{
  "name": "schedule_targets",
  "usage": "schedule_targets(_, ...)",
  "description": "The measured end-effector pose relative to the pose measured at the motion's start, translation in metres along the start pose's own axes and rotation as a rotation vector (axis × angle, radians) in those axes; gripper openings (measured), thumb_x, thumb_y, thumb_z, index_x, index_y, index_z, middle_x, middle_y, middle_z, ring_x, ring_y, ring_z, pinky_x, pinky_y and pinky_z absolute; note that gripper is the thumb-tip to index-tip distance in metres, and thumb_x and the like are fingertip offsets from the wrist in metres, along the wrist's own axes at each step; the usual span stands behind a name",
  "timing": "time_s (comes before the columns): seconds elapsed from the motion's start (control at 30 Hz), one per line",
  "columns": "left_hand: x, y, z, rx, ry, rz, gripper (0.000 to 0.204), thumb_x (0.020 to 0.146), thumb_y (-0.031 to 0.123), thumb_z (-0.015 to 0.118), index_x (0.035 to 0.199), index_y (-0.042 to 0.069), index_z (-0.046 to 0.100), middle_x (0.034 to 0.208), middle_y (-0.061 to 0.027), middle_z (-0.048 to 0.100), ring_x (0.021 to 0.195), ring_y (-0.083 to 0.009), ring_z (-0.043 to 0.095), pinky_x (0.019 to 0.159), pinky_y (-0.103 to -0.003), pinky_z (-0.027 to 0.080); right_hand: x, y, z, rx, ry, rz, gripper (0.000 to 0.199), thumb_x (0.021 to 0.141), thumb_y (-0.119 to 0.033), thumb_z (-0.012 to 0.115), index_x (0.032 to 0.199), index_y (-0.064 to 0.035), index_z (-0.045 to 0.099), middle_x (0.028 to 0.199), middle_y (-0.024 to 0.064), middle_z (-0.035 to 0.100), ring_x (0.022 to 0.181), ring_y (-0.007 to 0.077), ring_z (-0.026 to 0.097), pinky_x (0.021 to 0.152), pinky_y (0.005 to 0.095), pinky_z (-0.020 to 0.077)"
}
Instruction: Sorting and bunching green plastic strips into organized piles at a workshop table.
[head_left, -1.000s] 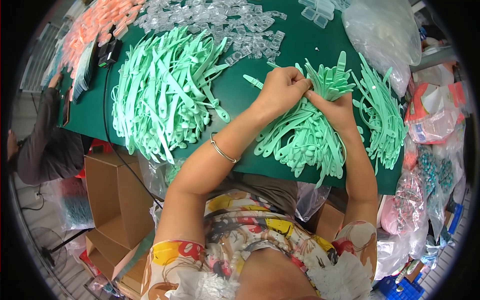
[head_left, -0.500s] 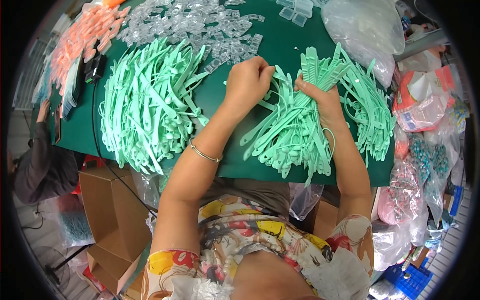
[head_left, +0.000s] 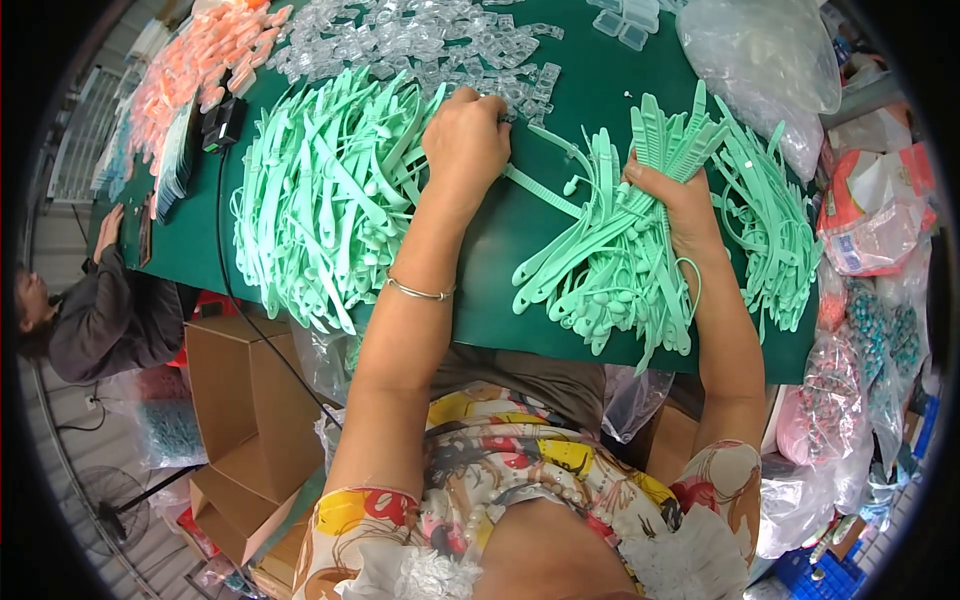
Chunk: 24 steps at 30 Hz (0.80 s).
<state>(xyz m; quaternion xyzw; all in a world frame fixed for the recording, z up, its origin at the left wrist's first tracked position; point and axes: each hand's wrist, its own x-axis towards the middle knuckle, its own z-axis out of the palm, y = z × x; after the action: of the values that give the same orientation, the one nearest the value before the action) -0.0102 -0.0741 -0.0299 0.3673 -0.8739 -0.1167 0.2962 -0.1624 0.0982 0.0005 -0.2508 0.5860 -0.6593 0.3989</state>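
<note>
My right hand (head_left: 682,200) is closed around a thick bunch of mint-green ribbed plastic straps (head_left: 625,260). Their toothed ends fan out above my fist, and the rounded ends hang toward the table's near edge. At the right side of a large heap of the same straps (head_left: 320,200) is my left hand (head_left: 466,140), its fingers curled in. The fingertips are hidden, so what they hold does not show. One loose strap (head_left: 543,190) lies between my left hand and the bunch. Another heap of green straps (head_left: 775,230) rests just right of my right forearm.
Clear plastic pieces (head_left: 410,45) spread over the far side of the green table (head_left: 590,90). Orange pieces (head_left: 205,60) lie far left, near a small black device (head_left: 222,125) with a cable. A plastic bag (head_left: 760,50) sits far right. A person (head_left: 110,310) is at the left.
My left hand has moved left, away from the bunch to the edge of the large heap. My right hand keeps its hold on the bunch. The whole view has shifted slightly.
</note>
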Motion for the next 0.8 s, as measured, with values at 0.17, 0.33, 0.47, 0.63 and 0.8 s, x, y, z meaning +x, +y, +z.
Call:
schedule_targets(0.17,-0.004,0.003,-0.006,-0.013,-0.070,-0.015,0.015,0.066,0.012,0.071,0.079,0.009,0.067,0.082,-0.0085,0.059,0.081,-0.0288,0.060,0.068,-0.039,0.048,0.000,0.001,-0.001,-0.006,-0.019,0.006,0.026,0.072,-0.006,0.068,0.094,0.0000,0.057,0.078,0.0074,0.061,0.069,0.0148,0.059,0.065,0.0264,0.0481)
schedule_targets(0.33,-0.006,0.008,-0.010,0.000,-0.064,-0.044,0.014,0.067,0.014,0.071,0.078,0.008,0.066,0.081,-0.0083,0.059,0.081,-0.0286,0.060,0.067,-0.039,0.048,0.000,-0.001,-0.002,-0.049,-0.025,-0.001,0.026,0.072,-0.006,0.068,0.094,-0.0004,0.058,0.079,0.0071,0.061,0.069,0.0147,0.059,0.066,0.0271,0.0482)
schedule_targets(0.47,-0.006,0.003,-0.010,0.080,-0.130,-0.011,0.014,0.070,0.015,0.070,0.081,0.008,0.066,0.080,-0.0083,0.060,0.079,-0.0278,0.060,0.066,-0.038,0.047,-0.001,-0.001,-0.001,-0.015,-0.007,0.009,0.025,0.072,-0.006,0.068,0.094,-0.0005,0.058,0.079,0.0071,0.061,0.070,0.0146,0.059,0.066,0.0272,0.0482)
schedule_targets(0.63,-0.004,0.008,-0.006,-0.155,-0.075,0.051,0.012,0.074,0.013,0.067,0.083,0.005,0.065,0.077,-0.0066,0.061,0.072,-0.0231,0.061,0.063,-0.034,0.047,-0.003,-0.004,-0.001,0.010,-0.039,0.039,0.028,0.071,-0.006,0.069,0.097,0.0001,0.057,0.083,0.0068,0.061,0.071,0.0145,0.060,0.065,0.0275,0.0489)
schedule_targets(0.8,-0.005,0.031,-0.005,-1.363,-0.417,-0.389,0.018,0.083,0.014,0.064,0.093,-0.001,0.064,0.076,0.0013,0.058,0.067,-0.0056,0.051,0.059,-0.019,0.040,-0.001,-0.003,0.003,0.006,-0.040,0.014,0.028,0.070,-0.006,0.069,0.095,0.0009,0.060,0.082,0.0064,0.062,0.072,0.0134,0.060,0.067,0.0269,0.0479)
